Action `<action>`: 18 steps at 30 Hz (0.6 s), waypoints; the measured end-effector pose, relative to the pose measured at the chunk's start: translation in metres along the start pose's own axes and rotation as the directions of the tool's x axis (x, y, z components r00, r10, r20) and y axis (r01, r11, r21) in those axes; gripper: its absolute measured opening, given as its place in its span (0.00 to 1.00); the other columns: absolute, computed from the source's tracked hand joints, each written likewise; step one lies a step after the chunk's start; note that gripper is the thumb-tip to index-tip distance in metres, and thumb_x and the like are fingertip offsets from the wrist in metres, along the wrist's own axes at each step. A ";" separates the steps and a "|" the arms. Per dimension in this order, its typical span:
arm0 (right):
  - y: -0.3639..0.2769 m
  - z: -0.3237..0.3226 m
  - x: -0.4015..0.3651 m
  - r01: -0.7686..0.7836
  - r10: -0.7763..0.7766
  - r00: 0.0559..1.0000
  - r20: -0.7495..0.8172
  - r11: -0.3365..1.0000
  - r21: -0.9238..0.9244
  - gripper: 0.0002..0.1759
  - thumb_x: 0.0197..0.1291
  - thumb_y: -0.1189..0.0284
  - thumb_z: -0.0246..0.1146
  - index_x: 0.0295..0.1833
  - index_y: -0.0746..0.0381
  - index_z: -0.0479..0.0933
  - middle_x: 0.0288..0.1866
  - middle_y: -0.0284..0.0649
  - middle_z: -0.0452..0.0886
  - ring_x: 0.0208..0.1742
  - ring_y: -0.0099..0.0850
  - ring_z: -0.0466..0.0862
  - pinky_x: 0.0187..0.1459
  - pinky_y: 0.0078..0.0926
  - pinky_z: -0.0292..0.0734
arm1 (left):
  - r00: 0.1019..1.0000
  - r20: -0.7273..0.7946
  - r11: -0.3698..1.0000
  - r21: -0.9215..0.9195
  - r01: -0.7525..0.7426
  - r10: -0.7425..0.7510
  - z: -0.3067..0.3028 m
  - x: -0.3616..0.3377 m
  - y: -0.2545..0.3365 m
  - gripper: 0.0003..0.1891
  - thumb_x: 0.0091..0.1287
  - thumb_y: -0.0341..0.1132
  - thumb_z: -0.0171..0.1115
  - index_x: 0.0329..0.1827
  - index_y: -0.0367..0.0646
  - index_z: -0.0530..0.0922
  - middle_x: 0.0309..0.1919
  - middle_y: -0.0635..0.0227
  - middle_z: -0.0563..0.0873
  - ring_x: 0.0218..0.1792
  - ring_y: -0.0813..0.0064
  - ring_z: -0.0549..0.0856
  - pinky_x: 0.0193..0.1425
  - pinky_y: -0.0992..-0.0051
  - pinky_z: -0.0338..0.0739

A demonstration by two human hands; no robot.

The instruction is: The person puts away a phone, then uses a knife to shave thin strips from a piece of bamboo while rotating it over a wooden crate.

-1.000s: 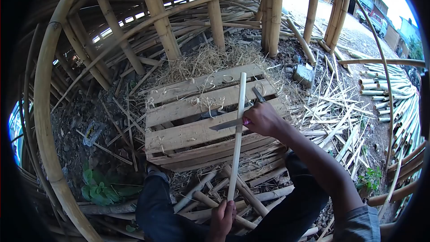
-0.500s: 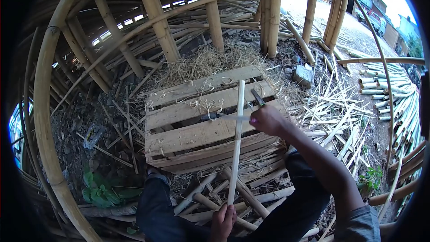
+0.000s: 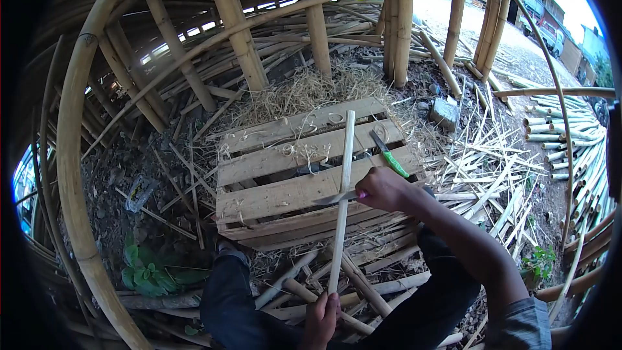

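Observation:
My left hand (image 3: 322, 319), low in the view, is closed around the lower end of a pale bamboo strip (image 3: 341, 227). The strip slants upward, its far end over a slatted wooden crate (image 3: 272, 202). My right hand (image 3: 382, 188) grips a knife (image 3: 334, 199) whose handle is mostly hidden in the fist; a bit of pink shows. Its blade points left and lies across the strip at about mid-length. A second knife with a green handle (image 3: 396, 164) rests on the crate's right side, just beyond my right hand. Curled shavings (image 3: 288, 150) lie on the slats.
Split bamboo strips (image 3: 479, 188) litter the ground at right, with stacked bamboo poles (image 3: 576, 136) beyond. A concrete block (image 3: 444, 113) sits behind the crate. A curved bamboo pole (image 3: 74, 155) arches at left. Bamboo pieces (image 3: 363, 285) lie between my legs.
My right hand and the knife have moved down along the strip, toward my left hand. The green-handled knife, previously mostly covered by my hand, now shows. The view has shifted slightly.

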State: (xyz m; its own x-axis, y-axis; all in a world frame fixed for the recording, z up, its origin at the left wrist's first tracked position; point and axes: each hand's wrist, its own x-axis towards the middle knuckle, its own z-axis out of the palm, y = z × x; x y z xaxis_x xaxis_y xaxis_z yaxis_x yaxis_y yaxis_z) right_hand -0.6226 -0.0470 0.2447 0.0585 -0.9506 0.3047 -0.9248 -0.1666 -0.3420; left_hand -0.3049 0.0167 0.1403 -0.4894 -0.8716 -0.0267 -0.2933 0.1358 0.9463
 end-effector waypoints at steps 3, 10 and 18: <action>0.008 -0.010 0.006 -0.107 0.104 0.994 -0.029 0.986 -0.127 0.10 0.50 0.69 0.60 0.23 0.63 0.78 0.17 0.47 0.76 0.22 0.46 0.79 0.26 0.41 0.72 | 0.994 0.033 0.993 0.050 -0.109 0.107 0.004 -0.009 0.004 0.15 0.74 0.42 0.47 0.34 0.40 0.74 0.13 0.73 0.65 0.13 0.82 0.62 0.20 0.76 0.59; 0.007 0.002 0.000 -0.108 0.107 0.993 -0.055 0.994 -0.017 0.09 0.50 0.69 0.61 0.25 0.64 0.79 0.20 0.49 0.78 0.24 0.48 0.79 0.29 0.42 0.74 | 0.999 0.037 0.987 -0.163 0.004 0.003 0.010 -0.007 -0.012 0.16 0.74 0.42 0.47 0.30 0.42 0.72 0.12 0.74 0.64 0.12 0.83 0.60 0.19 0.76 0.56; 0.025 -0.007 0.002 -0.354 0.348 0.924 -0.160 0.935 -0.006 0.11 0.53 0.68 0.59 0.26 0.64 0.79 0.21 0.50 0.78 0.25 0.49 0.79 0.30 0.43 0.74 | 0.998 0.067 0.993 -0.121 -0.002 0.010 0.014 -0.026 -0.029 0.14 0.74 0.41 0.46 0.32 0.43 0.72 0.13 0.75 0.65 0.11 0.84 0.60 0.18 0.78 0.56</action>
State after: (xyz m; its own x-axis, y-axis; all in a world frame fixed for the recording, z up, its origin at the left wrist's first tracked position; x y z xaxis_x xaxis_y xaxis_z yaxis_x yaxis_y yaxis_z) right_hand -0.6480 -0.0512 0.2429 -0.3281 -0.8942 0.3047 -0.8880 0.1820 -0.4224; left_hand -0.2958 0.0422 0.1093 -0.5460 -0.8369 -0.0388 -0.1907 0.0791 0.9785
